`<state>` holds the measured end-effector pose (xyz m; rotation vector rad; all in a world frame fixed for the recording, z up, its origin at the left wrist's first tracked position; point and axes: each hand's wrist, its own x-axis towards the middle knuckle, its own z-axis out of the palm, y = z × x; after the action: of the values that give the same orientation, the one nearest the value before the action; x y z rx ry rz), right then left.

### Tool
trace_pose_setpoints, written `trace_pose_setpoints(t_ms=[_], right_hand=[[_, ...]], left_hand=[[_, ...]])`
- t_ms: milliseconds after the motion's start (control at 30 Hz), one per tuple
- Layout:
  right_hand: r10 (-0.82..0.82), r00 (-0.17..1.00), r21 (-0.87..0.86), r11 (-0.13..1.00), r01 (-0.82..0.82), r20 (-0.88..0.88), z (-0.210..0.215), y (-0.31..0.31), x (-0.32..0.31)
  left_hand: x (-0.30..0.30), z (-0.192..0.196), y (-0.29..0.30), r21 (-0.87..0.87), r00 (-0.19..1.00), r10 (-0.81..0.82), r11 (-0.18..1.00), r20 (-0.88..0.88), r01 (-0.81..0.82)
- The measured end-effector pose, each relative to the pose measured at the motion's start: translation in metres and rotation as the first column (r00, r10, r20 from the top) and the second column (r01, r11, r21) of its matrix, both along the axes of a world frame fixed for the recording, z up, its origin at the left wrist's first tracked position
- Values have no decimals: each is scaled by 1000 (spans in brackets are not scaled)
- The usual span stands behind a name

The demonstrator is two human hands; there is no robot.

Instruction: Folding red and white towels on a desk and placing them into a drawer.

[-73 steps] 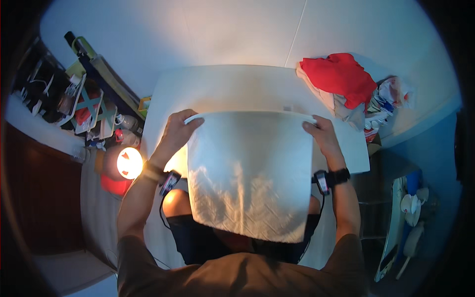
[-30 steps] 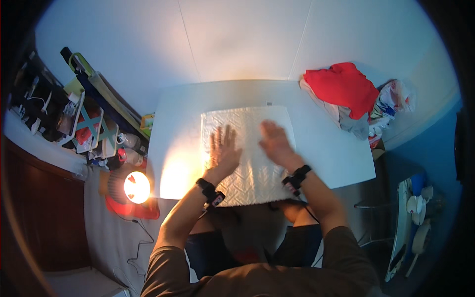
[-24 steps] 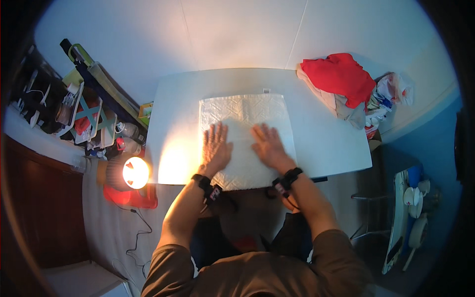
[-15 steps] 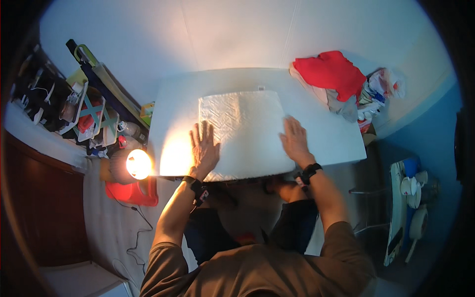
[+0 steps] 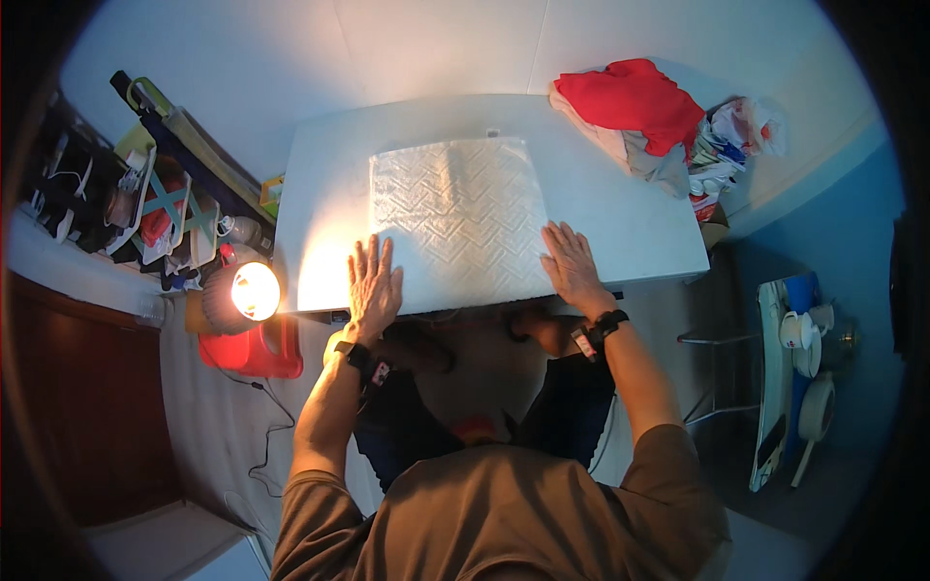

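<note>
A white quilted cloth [image 5: 455, 218] with a raised zigzag pattern lies spread on the white table [image 5: 630, 237], its near side reaching the table's front edge. My left hand [image 5: 374, 289] rests palm down at the near left corner of the cloth, fingers stretched out and pointing away from me. At the opposite near corner, my right hand [image 5: 573, 266] lies flat along the right side, fingers a little apart. Neither hand grips anything. Both wrists wear black straps.
A lit lamp [image 5: 255, 291] glows beside the table's left front corner, next to a red plastic container [image 5: 262, 349]. Red cloth [image 5: 635, 102] and plastic bags [image 5: 727, 155] are heaped at the back right. A cluttered rack stands left; a board with cups [image 5: 799, 331] stands right.
Both hands have slid nearer along the cloth's sides to its near corners. The zigzag pattern now shows across more of the cloth. The whole view has shifted slightly.
</note>
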<state>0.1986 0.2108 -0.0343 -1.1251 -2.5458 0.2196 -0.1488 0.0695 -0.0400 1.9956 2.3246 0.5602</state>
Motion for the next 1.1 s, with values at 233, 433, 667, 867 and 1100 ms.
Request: trace_pose_setpoints(t_ms=[233, 433, 667, 867, 1100], right_hand=[[298, 954, -97, 949, -301, -41, 13, -33, 5], [307, 949, 90, 945, -313, 77, 9, -29, -5], [331, 903, 19, 941, -339, -274, 8, -26, 9], [231, 930, -155, 947, -283, -286, 18, -37, 17], [110, 957, -332, 922, -198, -268, 40, -61, 32]], left_hand=[[6, 16, -37, -144, 943, -318, 942, -96, 303], [-1, 4, -30, -135, 908, -334, 941, -254, 309], [-22, 4, -42, 94, 902, -392, 906, -182, 413], [-18, 25, -61, 148, 925, -366, 925, 103, 350], [-2, 48, -96, 37, 918, -273, 961, 286, 275]])
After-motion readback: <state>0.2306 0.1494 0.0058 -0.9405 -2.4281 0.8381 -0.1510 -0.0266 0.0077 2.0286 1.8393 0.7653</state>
